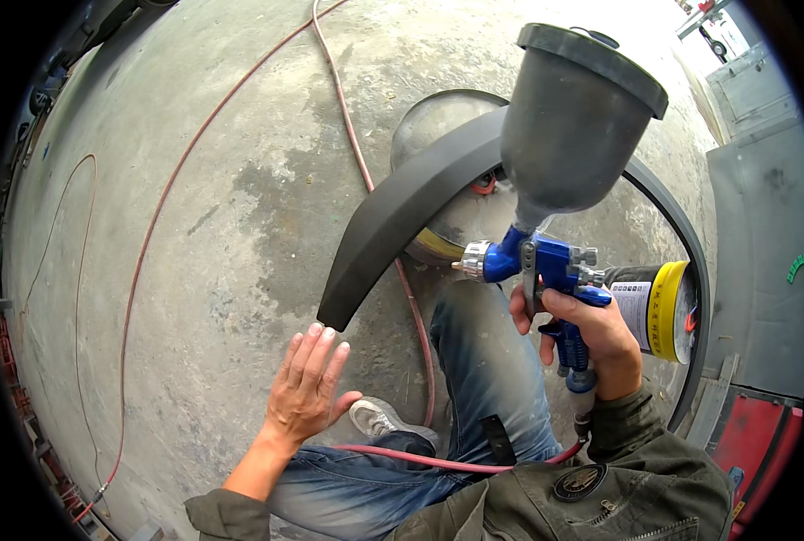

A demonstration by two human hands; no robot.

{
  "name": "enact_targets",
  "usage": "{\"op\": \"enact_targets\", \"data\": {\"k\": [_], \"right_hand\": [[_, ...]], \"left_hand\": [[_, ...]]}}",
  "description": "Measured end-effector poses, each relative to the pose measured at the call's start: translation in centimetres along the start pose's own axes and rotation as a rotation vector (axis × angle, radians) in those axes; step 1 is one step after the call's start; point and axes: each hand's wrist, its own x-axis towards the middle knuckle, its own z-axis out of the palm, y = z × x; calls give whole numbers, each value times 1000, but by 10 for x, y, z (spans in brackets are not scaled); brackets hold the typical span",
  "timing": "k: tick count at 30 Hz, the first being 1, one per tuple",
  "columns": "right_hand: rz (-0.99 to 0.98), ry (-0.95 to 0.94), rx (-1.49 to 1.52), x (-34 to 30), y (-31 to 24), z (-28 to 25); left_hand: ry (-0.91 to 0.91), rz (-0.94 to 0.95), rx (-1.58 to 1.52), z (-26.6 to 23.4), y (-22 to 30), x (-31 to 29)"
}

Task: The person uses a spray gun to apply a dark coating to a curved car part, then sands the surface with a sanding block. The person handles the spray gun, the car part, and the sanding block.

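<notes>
My right hand (589, 334) grips the handle of a blue spray gun (537, 261) with a dark grey paint cup (578, 117) on top; its chrome nozzle points left at a dark grey curved fender trim (393, 212). My left hand (307, 388) is flat with fingers spread, just below the trim's lower left end, holding nothing. The trim arcs up over a round metal drum (438, 126) and continues as a thin arch (690, 261) on the right. A can with a yellow rim (659, 311) lies behind the gun.
A red air hose (420, 458) runs from the gun's base across my jeans (483, 379) and loops over the concrete floor (194, 180). My grey shoe (375, 419) rests on the floor. Grey panels (762, 243) and a red object (744, 442) stand at right.
</notes>
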Motion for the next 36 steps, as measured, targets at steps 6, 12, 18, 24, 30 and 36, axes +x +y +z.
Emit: {"op": "enact_targets", "data": {"k": [6,12,18,24,30,36], "right_hand": [[11,-54,-56,1,-4,10],[-19,-124,-143,6,-20,25],[-162,132,-332,36,-48,31],[-71,19,-296,33,-34,48],[76,-270,-279,20,-9,74],[12,-104,-291,33,-22,73]], "left_hand": [[300,-269,-294,1,3,45],[373,-666,-664,9,10,85],[413,-668,-678,16,5,77],[390,-658,-720,6,7,76],[394,-629,-738,11,5,73],[388,-628,-778,13,4,71]]}}
